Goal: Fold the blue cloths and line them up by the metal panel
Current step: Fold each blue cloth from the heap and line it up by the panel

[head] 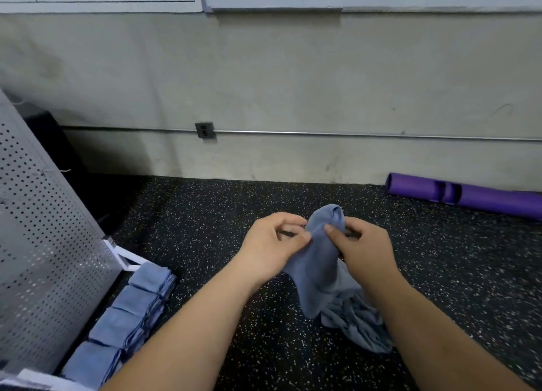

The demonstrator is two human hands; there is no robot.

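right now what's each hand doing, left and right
Left hand: pinches the blue cloth near its top, held up off the floor.
Right hand: pinches the same cloth from the other side.

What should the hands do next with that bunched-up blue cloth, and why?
Probably draw the hands apart to spread it open. The left hand and right hand pinch the blue cloth close together near its top, so it hangs bunched, unlike the folded cloths lined up by the metal panel.
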